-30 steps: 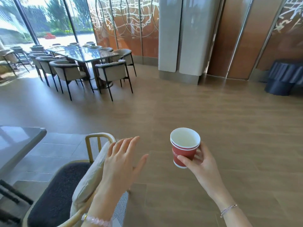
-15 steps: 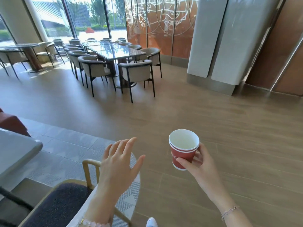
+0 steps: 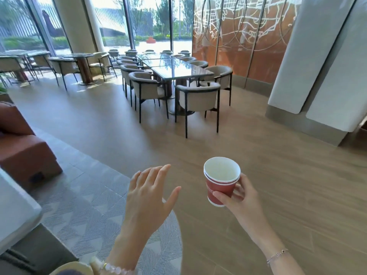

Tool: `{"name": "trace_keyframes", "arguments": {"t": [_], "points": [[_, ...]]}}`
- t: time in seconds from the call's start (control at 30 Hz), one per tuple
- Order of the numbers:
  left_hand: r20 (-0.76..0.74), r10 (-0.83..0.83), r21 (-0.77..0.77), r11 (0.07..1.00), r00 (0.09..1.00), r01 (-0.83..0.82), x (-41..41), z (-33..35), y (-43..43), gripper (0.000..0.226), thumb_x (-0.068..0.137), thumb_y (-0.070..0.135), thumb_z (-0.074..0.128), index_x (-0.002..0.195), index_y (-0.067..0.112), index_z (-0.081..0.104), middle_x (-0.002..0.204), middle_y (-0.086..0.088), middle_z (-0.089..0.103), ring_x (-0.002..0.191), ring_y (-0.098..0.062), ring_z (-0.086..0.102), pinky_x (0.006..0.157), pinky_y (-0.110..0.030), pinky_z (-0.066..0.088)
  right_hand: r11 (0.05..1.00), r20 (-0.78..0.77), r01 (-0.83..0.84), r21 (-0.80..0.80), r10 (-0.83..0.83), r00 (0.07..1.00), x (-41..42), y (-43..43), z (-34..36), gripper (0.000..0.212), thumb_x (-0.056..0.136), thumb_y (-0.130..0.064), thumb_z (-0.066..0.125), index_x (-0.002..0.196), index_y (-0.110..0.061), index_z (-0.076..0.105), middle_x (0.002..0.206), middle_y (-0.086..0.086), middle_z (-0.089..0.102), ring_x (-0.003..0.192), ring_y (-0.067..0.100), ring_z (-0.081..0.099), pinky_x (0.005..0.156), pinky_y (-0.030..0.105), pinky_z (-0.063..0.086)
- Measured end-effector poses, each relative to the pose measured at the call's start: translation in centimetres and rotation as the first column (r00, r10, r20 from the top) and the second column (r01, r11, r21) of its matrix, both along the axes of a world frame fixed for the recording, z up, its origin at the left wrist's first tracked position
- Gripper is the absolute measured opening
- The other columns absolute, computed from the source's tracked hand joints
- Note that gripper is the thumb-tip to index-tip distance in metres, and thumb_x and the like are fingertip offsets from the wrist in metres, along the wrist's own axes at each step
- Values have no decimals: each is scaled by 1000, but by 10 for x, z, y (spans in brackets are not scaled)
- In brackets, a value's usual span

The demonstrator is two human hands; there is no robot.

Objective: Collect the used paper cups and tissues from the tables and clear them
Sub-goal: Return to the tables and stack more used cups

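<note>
**Cup (image 3: 220,185) up in my right hand (image 3: 241,199), left hand (image 3: 147,199) free**

I see the right hand low and right of centre, its grip pinching the red paper cup near the base, thumb in front and fingers behind. The cup is upright over the wooden floor (image 3: 297,175), white inside, with a double rim at the top. The left hand hovers just beside it at lower centre, grip spread, fingers straight, holding nothing, above the patterned grey rug (image 3: 89,205). A long glossy table (image 3: 178,70) ringed with chairs (image 3: 198,98) sits in the upper middle, and a brown sofa (image 3: 23,151) is at the left edge.
</note>
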State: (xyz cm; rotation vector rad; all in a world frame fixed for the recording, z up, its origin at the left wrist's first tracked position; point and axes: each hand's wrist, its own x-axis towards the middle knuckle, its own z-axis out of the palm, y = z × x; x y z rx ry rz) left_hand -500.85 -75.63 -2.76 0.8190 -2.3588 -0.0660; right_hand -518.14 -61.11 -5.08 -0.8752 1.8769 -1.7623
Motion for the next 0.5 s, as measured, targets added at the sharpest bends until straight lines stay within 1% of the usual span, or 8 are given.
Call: {"name": "trace_keyframes", "arguments": {"t": [0.1,0.17,0.27,0.37,0.43,0.5], "points": [[24,74,6,997,997,-74,-15,2,-35,57,82,53,42,121,14,59,110,1,65,101,-25,61,92,-45,46,997,-2,-72,0,72,997,-27,-51,-3,59,67,-13,84,112,-38,56,101,-18,70,94,2,67,76,18,52],[45,133,15,991,990,-134,-23,1,-58,58,82,53,41,122,14,58,111,0,65,101,-26,61,92,-46,46,993,7,-119,-5,119,993,-44,-85,-5,58,67,-10,83,110,-38,57,100,-17,70,93,1,67,74,14,51],[63,217,15,976,974,-218,-37,0,-93,58,83,53,41,122,15,58,111,-1,66,101,-27,61,93,-45,45,983,2,-185,-4,185,983,-66,-139,-6,59,64,-9,84,108,-38,57,102,-14,70,92,1,67,73,14,51],[80,302,23,952,950,-305,-52,-2,-130,58,83,53,42,123,13,58,111,-3,66,101,-28,61,95,-47,43,964,-16,-266,-3,266,964,-89,-196,-3,57,65,-12,84,108,-39,57,99,-17,70,92,0,66,74,13,50],[80,361,28,931,929,-364,-63,-2,-155,55,85,50,53,123,12,58,111,-4,66,101,-30,61,95,-50,43,940,-25,-341,-2,341,940,-103,-232,1,57,66,-16,83,111,-37,56,101,-19,70,96,-1,65,79,17,51],[78,417,42,906,905,-421,-74,-1,-178,53,81,42,66,123,10,59,111,-6,66,101,-31,61,95,-51,42,915,-22,-404,-5,404,915,-114,-268,5,56,66,-15,82,113,-32,57,102,-15,70,97,1,65,84,23,50]]}}
